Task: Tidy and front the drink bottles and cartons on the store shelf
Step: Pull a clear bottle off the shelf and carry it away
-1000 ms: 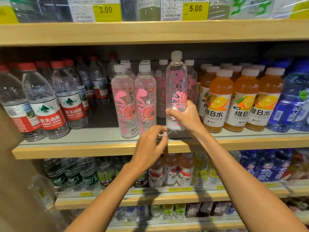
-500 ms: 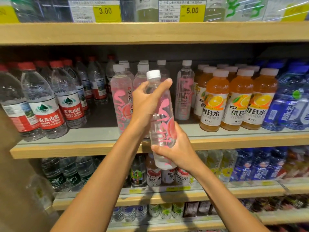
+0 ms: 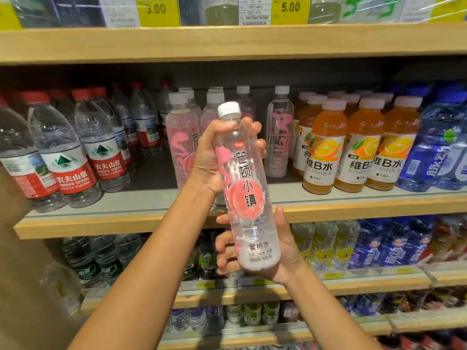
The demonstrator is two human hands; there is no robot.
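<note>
I hold a clear peach water bottle [image 3: 246, 188] with a white cap and pink label in front of the middle shelf [image 3: 126, 223], slightly tilted, label facing me. My left hand [image 3: 211, 157] grips its upper part near the neck. My right hand [image 3: 280, 253] cups its base from below. More pink peach bottles [image 3: 180, 140] stand on the shelf behind my left hand, and one [image 3: 279, 137] stands further back to the right. A gap on the shelf lies between them, behind the held bottle.
Red-capped water bottles [image 3: 68, 157] fill the shelf's left side. Orange vitamin drinks [image 3: 358, 147] and blue bottles [image 3: 437, 150] stand to the right. The upper shelf [image 3: 227, 44] carries yellow price tags [image 3: 156, 11]. Lower shelves hold more bottles [image 3: 326, 246].
The peach bottle came off the shelf and toward me. My left hand took its top, my right hand shifted to its base, and the label has turned to face me.
</note>
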